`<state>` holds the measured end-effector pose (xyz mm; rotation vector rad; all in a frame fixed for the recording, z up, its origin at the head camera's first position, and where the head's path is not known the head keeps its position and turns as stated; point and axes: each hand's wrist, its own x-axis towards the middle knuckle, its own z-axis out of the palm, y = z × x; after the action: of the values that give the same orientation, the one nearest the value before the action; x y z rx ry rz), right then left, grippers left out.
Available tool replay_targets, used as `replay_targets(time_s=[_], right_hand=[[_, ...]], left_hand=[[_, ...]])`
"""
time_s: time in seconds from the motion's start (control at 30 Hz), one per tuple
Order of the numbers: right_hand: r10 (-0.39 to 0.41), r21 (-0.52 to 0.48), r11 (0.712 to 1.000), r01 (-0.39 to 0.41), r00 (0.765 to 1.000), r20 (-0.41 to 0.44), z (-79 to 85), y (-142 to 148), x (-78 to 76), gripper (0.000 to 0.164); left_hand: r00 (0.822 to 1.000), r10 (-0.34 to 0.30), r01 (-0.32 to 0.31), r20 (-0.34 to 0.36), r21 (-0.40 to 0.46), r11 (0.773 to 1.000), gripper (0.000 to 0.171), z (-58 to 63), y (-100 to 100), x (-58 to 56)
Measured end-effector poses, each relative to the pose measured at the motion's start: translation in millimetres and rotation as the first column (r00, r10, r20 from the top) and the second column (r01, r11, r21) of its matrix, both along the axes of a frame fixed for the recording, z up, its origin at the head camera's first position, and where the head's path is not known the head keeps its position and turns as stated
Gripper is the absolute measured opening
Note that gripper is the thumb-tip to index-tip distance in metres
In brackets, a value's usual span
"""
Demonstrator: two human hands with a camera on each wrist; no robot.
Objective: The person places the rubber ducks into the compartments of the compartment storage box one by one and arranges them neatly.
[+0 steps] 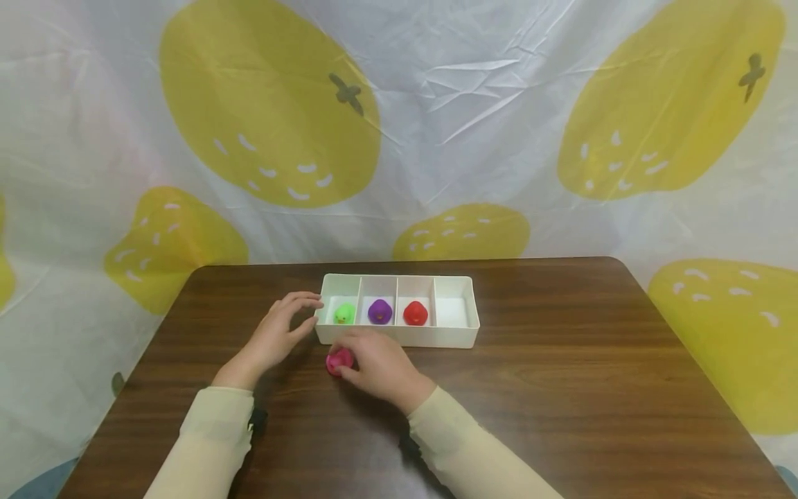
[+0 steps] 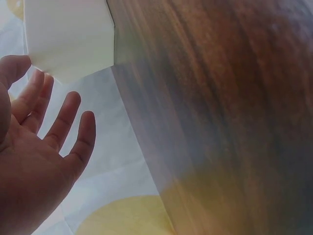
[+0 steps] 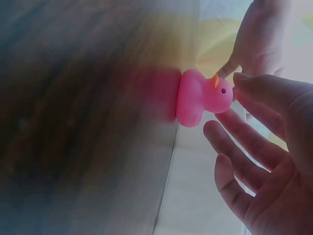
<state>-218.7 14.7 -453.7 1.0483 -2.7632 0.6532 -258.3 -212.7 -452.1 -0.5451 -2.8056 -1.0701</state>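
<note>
A pink rubber duck (image 3: 190,98) stands upright on the table in the right wrist view. My right hand (image 1: 377,364) reaches around its head, thumb on one side and fingers spread loosely on the other, fingertips right at the head. From the head camera, that hand partly covers the duck (image 1: 339,361). At the left end of the white divided tray (image 1: 436,337), my left hand (image 1: 274,339) has its fingertips close to the rim, fingers loosely bent and holding nothing. Inside the tray's compartments sit a green duck (image 1: 344,313), a purple duck (image 1: 380,312) and a red duck (image 1: 415,313).
The tray stands near the back of a brown wooden table (image 1: 561,360). Its rightmost compartment shows a bare white floor. Behind the table hangs a white cloth (image 1: 449,138) with large yellow fruit prints.
</note>
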Motion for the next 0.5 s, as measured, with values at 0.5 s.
replay_targets(time_s=[0.5], right_hand=[[0.002, 0.053, 0.999, -0.002, 1.000, -0.001, -0.7, -0.7, -5.9, 0.017]], left_hand=[[1.000, -0.006, 0.006, -0.022, 0.006, 1.000, 0.028, 1.0, 1.7, 1.5]])
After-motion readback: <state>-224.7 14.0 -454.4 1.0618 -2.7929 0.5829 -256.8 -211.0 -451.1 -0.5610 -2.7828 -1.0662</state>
